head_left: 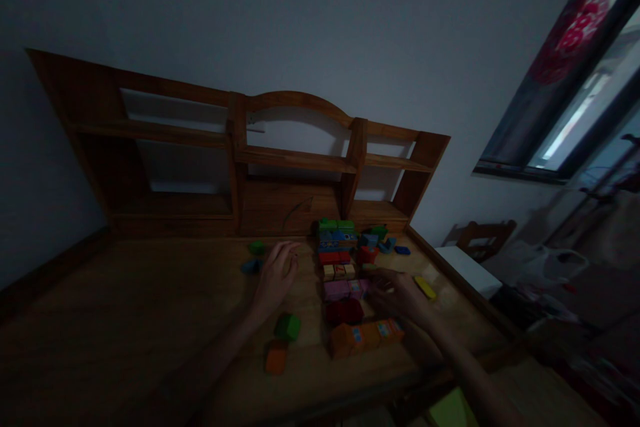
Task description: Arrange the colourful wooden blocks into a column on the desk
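Observation:
The room is dim. Coloured wooden blocks lie in rows on a wooden desk (150, 293): green and blue blocks (336, 232) at the back, then a red row (334, 257), tan blocks (339, 271), pink blocks (343, 289), a dark red block (345, 311) and an orange row (366, 336). My left hand (277, 278) hovers flat, fingers spread, left of the rows and holds nothing. My right hand (397, 293) rests at the right end of the pink row, touching it; the dark hides its grip.
Loose blocks lie about: green (287, 327) and orange (276, 356) near my left wrist, green (257, 247) and blue (250, 267) further back, yellow (425, 287) at right. A wooden shelf unit (295, 160) backs the desk. A chair (483, 237) and window (575, 80) are at right.

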`<state>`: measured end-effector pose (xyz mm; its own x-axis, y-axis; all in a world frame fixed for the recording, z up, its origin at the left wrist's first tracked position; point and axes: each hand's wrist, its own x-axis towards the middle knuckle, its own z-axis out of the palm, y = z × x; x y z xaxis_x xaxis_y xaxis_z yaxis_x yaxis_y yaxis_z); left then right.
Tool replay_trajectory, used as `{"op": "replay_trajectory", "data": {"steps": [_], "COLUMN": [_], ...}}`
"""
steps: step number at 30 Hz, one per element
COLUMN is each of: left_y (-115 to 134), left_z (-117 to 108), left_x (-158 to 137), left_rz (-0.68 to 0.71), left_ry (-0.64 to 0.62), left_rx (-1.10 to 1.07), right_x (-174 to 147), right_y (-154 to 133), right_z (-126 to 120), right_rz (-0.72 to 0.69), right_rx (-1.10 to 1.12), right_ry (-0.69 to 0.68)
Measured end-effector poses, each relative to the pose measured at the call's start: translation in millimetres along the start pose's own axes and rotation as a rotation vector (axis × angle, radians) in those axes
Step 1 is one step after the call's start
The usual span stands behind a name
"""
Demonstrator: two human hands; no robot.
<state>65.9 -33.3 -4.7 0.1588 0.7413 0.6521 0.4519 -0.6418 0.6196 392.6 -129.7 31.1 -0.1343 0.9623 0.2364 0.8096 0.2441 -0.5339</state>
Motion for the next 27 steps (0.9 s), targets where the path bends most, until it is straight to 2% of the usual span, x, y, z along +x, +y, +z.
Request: {"op": "replay_trajectory", "data": {"steps": [4,6,9,12,18,23,27], "left_y": [-1.1,-1.4,-1.3,-1.3,-1.3,-0.5,1.9], "left_z": [0.9,1.2,1.5,1.9,2.2,2.8,2.0], "left_x": [0.2,0.2,0.2,0.3,-0.6,-0.9,-0.6], "left_rz": [0.002,0.005,0.014,0.019,0.018,0.019,0.011], "left_ry": [-0.003,-0.002,-0.001,-0.005,-0.014,-0.022,-0.021], "left_rx": [-0.002,-0.006,-0.012,-0.013,-0.012,-0.015,-0.012], "right_x": [-3.8,-5.9,-10.0,-13.7,-15.9,-9.5,-1.1], "right_y": [8.0,16.3,33.3,46.5,46.1,51.8,59.9], "right_z": [-11.3,-9.6,4.2,19.7,26.3,30.1,37.1], "right_rz": [0.042,0.068,0.084,0.027,-0.007,0.123,0.195], "right_rx": [-0.012,-0.003,0.124,0.18,0.177,0.193,0.162], "right_ry": [0.132,0.163,0.158,0.123,0.138,0.347,0.346]}}
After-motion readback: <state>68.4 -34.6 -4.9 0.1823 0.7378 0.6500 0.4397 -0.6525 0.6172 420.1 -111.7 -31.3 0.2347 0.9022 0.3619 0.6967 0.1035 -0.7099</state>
